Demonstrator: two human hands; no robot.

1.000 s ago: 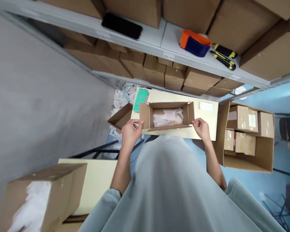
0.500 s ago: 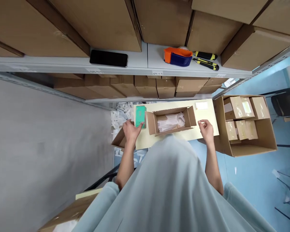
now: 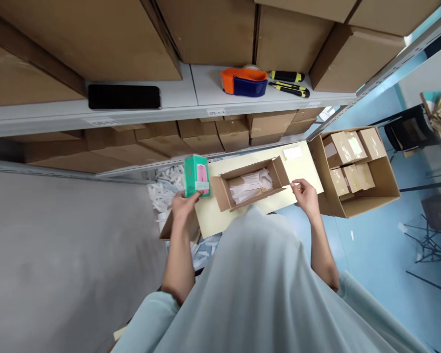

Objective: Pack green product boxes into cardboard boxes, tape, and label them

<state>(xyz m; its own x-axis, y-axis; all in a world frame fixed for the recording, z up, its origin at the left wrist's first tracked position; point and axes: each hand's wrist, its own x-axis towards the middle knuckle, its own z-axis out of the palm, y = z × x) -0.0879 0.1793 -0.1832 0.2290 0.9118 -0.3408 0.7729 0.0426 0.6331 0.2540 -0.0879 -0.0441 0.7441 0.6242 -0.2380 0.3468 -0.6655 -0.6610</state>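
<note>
My left hand (image 3: 183,205) grips a small green box with a pink panel (image 3: 196,175) and holds it up above the left end of a pale yellow table (image 3: 213,215). An open cardboard box (image 3: 226,193) with white packets inside sits in the middle of that table. My right hand (image 3: 304,192) hovers by the box's right end, fingers curled in a loose pinch with nothing visible in them. A white card (image 3: 292,153) lies at the table's far right corner.
A large open carton (image 3: 375,193) of taped smaller boxes stands on the blue floor to the right. A small open box (image 3: 167,228) and scattered white packets (image 3: 165,189) lie left of the table. The shelf above holds a black phone (image 3: 124,96), a tape dispenser (image 3: 244,82) and utility knives (image 3: 288,83).
My left hand took the green box off the table and raised it. My right hand drew slightly away from the cardboard box. The view swung to the left.
</note>
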